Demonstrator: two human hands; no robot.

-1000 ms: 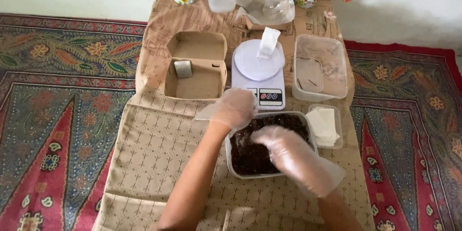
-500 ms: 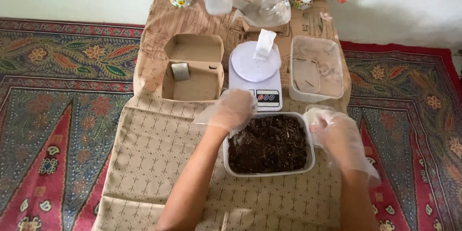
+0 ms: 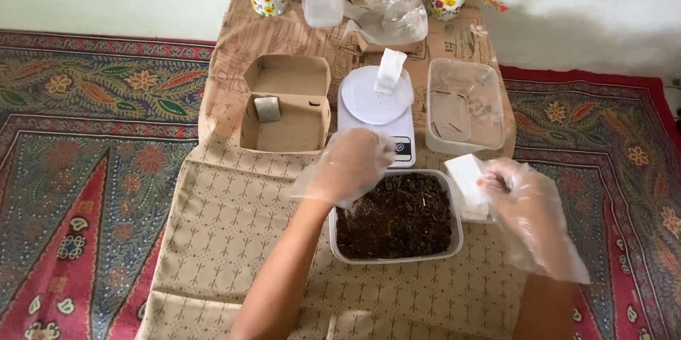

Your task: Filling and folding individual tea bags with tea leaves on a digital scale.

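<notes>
Glove film blurs right hand [image 3: 521,202] on white pouches [image 3: 469,180].

We saw a beige patterned cloth [image 3: 234,205] over the red carpet [image 3: 78,170]. On the cloth, at six o'clock stood a tub of dark soil [image 3: 397,216], at twelve o'clock a white scale [image 3: 374,109], at ten o'clock an open cardboard box [image 3: 285,104], at two o'clock a clear container [image 3: 464,104].

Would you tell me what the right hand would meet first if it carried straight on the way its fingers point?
Probably the small white packets: the right hand points up-left with its fingertips already at them, though contact is unclear.
</notes>
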